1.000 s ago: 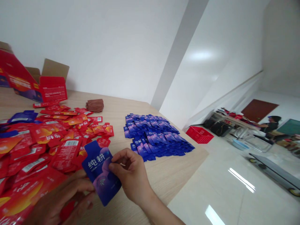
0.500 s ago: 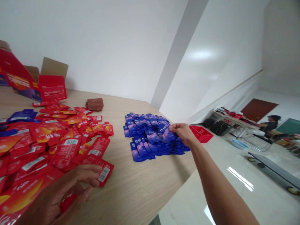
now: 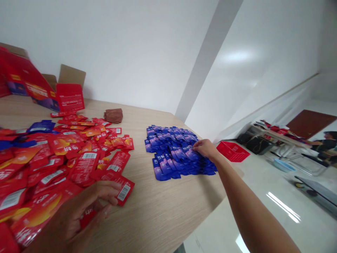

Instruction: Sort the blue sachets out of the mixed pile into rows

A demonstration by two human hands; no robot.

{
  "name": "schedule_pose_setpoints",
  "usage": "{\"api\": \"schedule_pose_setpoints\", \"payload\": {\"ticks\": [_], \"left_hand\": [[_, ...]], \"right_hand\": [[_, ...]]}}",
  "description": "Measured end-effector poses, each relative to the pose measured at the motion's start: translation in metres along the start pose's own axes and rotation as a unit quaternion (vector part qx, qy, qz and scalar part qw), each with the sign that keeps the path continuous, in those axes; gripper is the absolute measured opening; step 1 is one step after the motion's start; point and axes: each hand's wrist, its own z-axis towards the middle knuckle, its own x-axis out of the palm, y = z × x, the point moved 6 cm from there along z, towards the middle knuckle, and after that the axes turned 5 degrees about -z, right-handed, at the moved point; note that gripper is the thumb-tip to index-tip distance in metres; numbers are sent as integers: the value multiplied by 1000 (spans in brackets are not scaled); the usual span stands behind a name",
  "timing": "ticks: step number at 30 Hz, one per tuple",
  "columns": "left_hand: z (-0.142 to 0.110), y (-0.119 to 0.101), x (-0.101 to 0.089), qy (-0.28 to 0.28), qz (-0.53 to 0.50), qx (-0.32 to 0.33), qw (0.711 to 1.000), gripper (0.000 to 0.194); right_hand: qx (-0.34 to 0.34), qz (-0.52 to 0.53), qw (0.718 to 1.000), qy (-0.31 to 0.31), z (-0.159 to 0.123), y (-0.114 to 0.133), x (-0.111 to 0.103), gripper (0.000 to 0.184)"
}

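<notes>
My right hand point(image 3: 206, 149) reaches over the rows of overlapping blue sachets point(image 3: 171, 163) at the table's right side. Its thumb and fingers pinch the edge of one blue sachet point(image 3: 190, 151) lying on top of them. My left hand point(image 3: 91, 205) hovers low at the near edge of a loose heap of red sachets point(image 3: 84, 165). Its fingers are curved and the thumb stands apart, with nothing between them. Just beyond its fingertips lies a red sachet point(image 3: 123, 191) with its barcode up. A few blue sachets point(image 3: 41, 126) lie among the red ones.
Opened red cartons point(image 3: 70, 96) stand at the back left of the wooden table point(image 3: 147, 218), near a folded brown cloth point(image 3: 113, 115). Beyond the table's right edge are a red basket point(image 3: 233, 151), a blue basin point(image 3: 284, 165), a flat cart point(image 3: 319, 193) and a seated person point(image 3: 326, 144).
The pinched blue sachet has come down flatter onto the others. My view has turned slightly left, so everything sits farther right. My left hand keeps its pose.
</notes>
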Motion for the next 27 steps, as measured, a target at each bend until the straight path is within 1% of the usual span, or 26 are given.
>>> {"api": "schedule_pose_setpoints", "payload": {"ticks": [2, 4, 6, 7, 8, 9, 10, 11, 13, 14, 15, 17, 18, 20, 22, 23, 25, 27], "left_hand": [[5, -16, -5, -2, -37, 8, 999, 22], [9, -29, -5, 17, -55, 1, 998, 26], [11, -38, -5, 37, -72, -7, 997, 26], [11, -41, -5, 51, -80, -10, 995, 24], [11, -43, -5, 67, -85, -13, 994, 20], [11, -45, -5, 86, -87, -15, 992, 18], [10, -47, -5, 105, -83, -16, 991, 18], [10, -48, -7, 122, -74, -21, 990, 20], [12, -49, -15, 145, -42, -28, 988, 22], [14, -48, -22, 150, -21, -34, 988, 23], [17, -46, -32, 150, 5, -41, 988, 22], [27, -36, -58, 134, 75, -55, 987, 21], [33, -28, -76, 119, 113, -64, 984, 23], [48, -6, -119, 76, 175, -91, 977, 25], [64, 23, -171, 21, 216, -130, 967, 23], [71, 39, -198, -9, 242, -154, 958, 19], [84, 72, -250, -71, 288, -204, 933, 11], [94, 107, -294, -114, 318, -264, 903, 13]], "right_hand": [[-21, -41, 999, -17, -4, 6, -3, 25], [-43, -70, 995, -53, -10, 14, -7, 14], [-69, -84, 988, -106, -21, 26, -11, 11], [-82, -86, 984, -130, -28, 34, -11, 12], [-104, -83, 979, -156, -38, 45, -9, 15], [-143, -72, 970, -184, -50, 59, -5, 18], [-200, -53, 955, -215, -65, 77, 1, 19], [-268, -28, 931, -244, -84, 96, 9, 18], [-411, 29, 863, -292, -129, 134, 30, 14], [-461, 48, 834, -298, -150, 151, 43, 11], [-497, 61, 813, -297, -168, 166, 57, 9], [-540, 75, 790, -281, -195, 189, 83, 12], [-554, 81, 782, -272, -205, 197, 95, 16], [-571, 94, 774, -256, -216, 205, 113, 24], [-573, 111, 773, -248, -220, 204, 126, 30], [-570, 120, 775, -246, -220, 202, 131, 32], [-559, 138, 783, -236, -218, 195, 137, 35], [-543, 156, 794, -225, -216, 188, 140, 39]]}}
